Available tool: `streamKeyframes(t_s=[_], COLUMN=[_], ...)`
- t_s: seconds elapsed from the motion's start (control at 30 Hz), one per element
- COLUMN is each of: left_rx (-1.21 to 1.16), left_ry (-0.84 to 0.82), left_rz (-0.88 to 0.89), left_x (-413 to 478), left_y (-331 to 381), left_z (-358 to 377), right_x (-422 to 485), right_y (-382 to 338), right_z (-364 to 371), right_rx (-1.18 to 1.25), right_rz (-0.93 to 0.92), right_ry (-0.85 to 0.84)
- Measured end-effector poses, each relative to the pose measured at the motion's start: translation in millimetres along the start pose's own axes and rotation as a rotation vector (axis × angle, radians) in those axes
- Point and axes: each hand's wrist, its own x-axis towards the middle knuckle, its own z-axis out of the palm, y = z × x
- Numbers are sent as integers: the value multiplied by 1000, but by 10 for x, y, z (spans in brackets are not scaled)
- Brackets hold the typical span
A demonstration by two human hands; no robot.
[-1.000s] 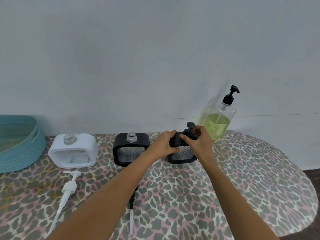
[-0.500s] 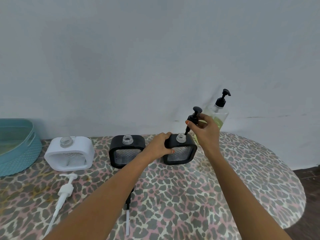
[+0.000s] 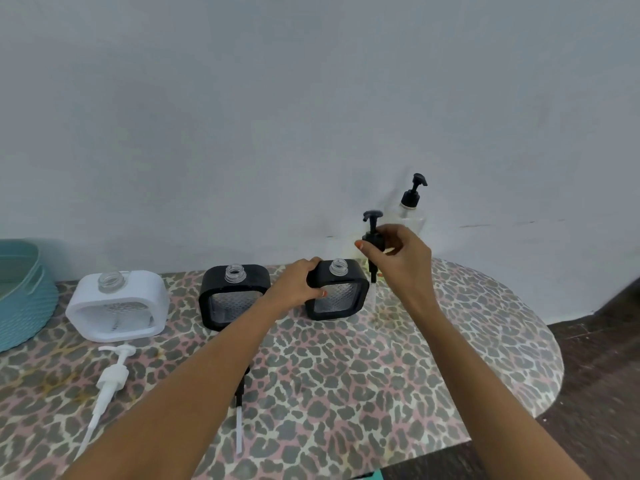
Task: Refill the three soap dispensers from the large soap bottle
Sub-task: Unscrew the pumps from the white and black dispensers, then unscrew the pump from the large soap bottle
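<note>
- The desk [image 3: 381, 375] carries everything. Nearest the person, a white pump [image 3: 110, 375] and a black pump [image 3: 239, 396] lie flat with their tubes toward the near edge. They are probably laid there to leave the dispensers open for pouring. The left forearm partly hides the black one.
- Behind them, the white dispenser [image 3: 117, 306] and the middle dispenser [image 3: 235, 292] stand upright with bare threaded necks. Each pump lies in front of its own body, which should keep the pairs from getting mixed.
- The left hand [image 3: 298, 285] grips the upper left corner of the right dispenser [image 3: 337, 289], seemingly to stop it tipping or sliding.
- The right hand [image 3: 398, 258] pinches the held pump [image 3: 371, 223] by its collar, upright, just right of that dispenser's open neck. The tube hangs beside the body, clear of the neck. Held upright, it likely drips less.
- The bottle [image 3: 411, 216] stands at the back by the wall, behind the right hand, pump on and untouched, so no pouring is under way.
- A basket [image 3: 20, 292] sits at the far left.
</note>
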Motion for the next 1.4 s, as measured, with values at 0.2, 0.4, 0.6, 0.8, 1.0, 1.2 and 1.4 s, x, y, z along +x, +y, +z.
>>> streamKeyframes(t_s=[0.2,0.4,0.6,0.8,1.0,1.2,1.4], left_rx=[15,21,31,83,-4,-4,12], left_ry=[15,22,-6,-37,51,284,265], left_rz=[18,21,50,-10,-77,41,125], left_x=[-26,-32,-3,36,116,321,690], left_y=[26,20,5,-16,63,263,566], left_z=[1,9,6,19,-6,51,157], right_x=[-382,-730,-870,-891,-789,-376,471], right_y=[465,899,1123,1151,1060,1008,1125], right_z=[112,378,574,608,397,-27,-429], right_rx=[-186,-278,-336,-325,-267,-171,-122], right_rz=[164,332,402,438,446,303,207], right_ry=[-168,-289,-272,-252,-160,-58,77])
